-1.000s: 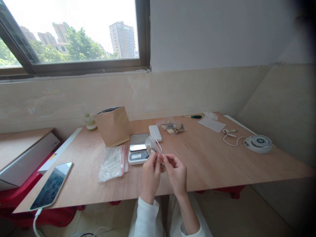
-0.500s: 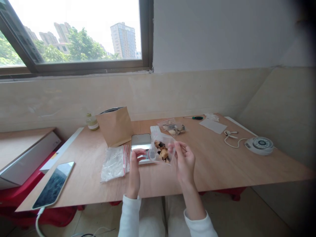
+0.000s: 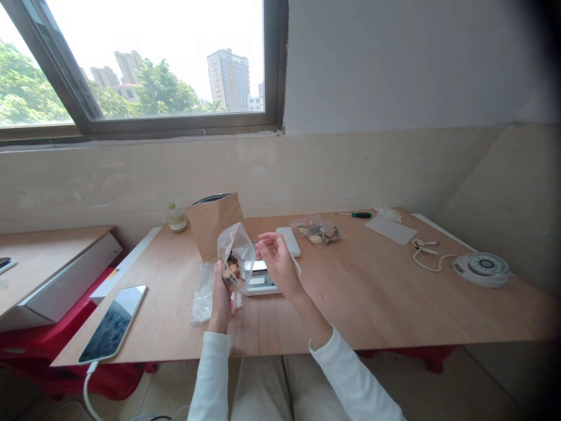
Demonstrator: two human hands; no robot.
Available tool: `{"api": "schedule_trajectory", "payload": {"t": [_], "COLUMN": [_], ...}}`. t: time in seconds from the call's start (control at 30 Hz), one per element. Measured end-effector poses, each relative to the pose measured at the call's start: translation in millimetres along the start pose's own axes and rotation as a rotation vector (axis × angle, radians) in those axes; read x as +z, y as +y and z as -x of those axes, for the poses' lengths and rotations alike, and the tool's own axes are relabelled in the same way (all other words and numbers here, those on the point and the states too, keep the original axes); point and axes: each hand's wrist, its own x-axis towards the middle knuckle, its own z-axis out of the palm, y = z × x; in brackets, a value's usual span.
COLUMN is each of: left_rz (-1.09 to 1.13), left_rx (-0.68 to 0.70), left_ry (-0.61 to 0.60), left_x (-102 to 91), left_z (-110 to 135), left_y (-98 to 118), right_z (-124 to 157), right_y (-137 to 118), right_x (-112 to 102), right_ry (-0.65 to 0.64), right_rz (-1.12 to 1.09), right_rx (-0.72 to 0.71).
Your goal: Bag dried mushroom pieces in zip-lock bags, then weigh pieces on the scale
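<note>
We see a big wooden table [image 3: 359, 292] in front of us, and at its far side a brown paper pouch [image 3: 214, 222] stands up with its top open. We can't see inside it, so we can't say if anything has gone in. Nearer us sits a white digital scale [image 3: 262, 290], partly hidden; its numbers are too small to read. Left of it lies a pile of flat clear zip bags [image 3: 202, 297], which look unused, so that part seems not done. Beyond the scale, to the right, some filled clear bags [image 3: 322, 235] lie together, and those look done already. Our right hand [image 3: 277, 260] has its fingers bent loosely, and we see nothing in them; we can't tell if they touch the plastic just beside them. Our left hand [image 3: 221, 297] pinches one puffed-out clear bag [image 3: 239, 247], up above the table. Brown dried bits [image 3: 232, 269] sit low inside it, so this one seems about halfway done.
</note>
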Motion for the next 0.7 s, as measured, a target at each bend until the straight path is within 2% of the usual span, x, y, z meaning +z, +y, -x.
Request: {"api": "schedule_trajectory", "payload": {"t": [0.13, 0.23, 0.37, 0.43, 0.53, 0.7], "left_rz": [0.049, 0.069, 0.053, 0.095, 0.142, 0.107], "left_rx": [0.03, 0.034, 0.044, 0.042, 0.022, -0.021], "left_ry": [-0.012, 0.017, 0.057, 0.052, 0.071, 0.111], "left_x": [-15.1, -25.1, -37.4, -41.8, -46.9, -56.6], "left_z": [-15.6, -22.8, -27.2, -27.3, -26.7, -29.2], "left_y": [6.9, 5.7, -4.8, -11.5, -19.5, -27.2], "right_z": [-8.4, -19.2, -35.2, -41.2, -47.9, -57.7], "right_y": [-0.3, 13.4, 38.1, 48.3, 59.4, 66.4], "right_x": [11.8, 28.3, 51.3, 58.6, 64.0, 67.6], "right_ry": [-0.474, -0.663, -0.794, -0.872, -0.942, -0.944], "right_rz": [0.245, 0.501, 0.707, 0.757, 0.736, 0.664], "right_rx": [0.036, 0.007, -0.128, -0.15, -0.118, -0.137]}}
